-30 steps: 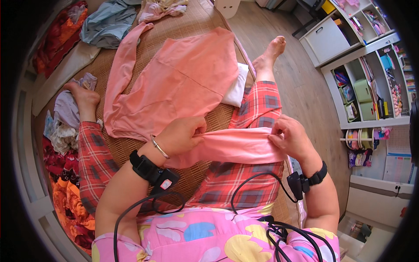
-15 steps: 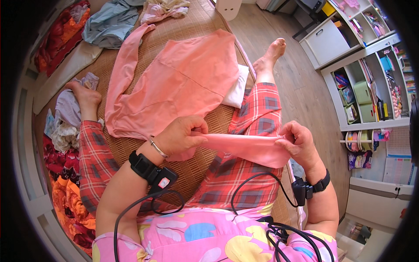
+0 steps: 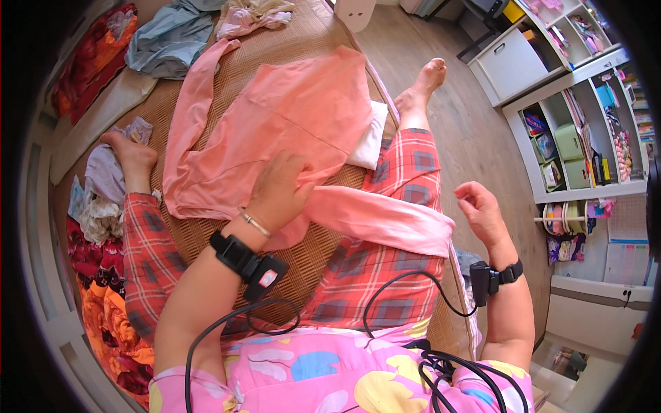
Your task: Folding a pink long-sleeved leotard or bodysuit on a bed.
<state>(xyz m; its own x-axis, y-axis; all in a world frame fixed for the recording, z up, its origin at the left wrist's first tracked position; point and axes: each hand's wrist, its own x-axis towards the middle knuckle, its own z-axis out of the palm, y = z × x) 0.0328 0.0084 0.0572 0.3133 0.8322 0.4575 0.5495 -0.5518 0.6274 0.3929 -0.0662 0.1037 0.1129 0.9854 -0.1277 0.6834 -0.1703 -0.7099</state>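
A pink long-sleeved top [image 3: 275,103] is spread on the woven mat between my legs. One of its sleeves [image 3: 375,215] stretches across my right thigh. My left hand [image 3: 279,189] is over the top where this sleeve begins, its fingers curled on the cloth and slightly blurred. Off the sleeve's far right end, my right hand [image 3: 480,210] hangs in the air with loosely bent fingers, holding nothing. Each wrist bears a black strapped device, and a bangle circles the left one.
A folded white cloth [image 3: 368,138] lies beside the top, by my right leg. Crumpled light-blue clothing [image 3: 172,41] and pale garments [image 3: 255,17] sit at the far end of the mat [image 3: 303,48]. Black cables [image 3: 441,365] loop over my lap. Shelves [image 3: 585,131] stand on the right.
My right hand has let go of the sleeve end and moved slightly right. My left hand has shifted up and away from me, and the sleeve now drapes over my thigh.
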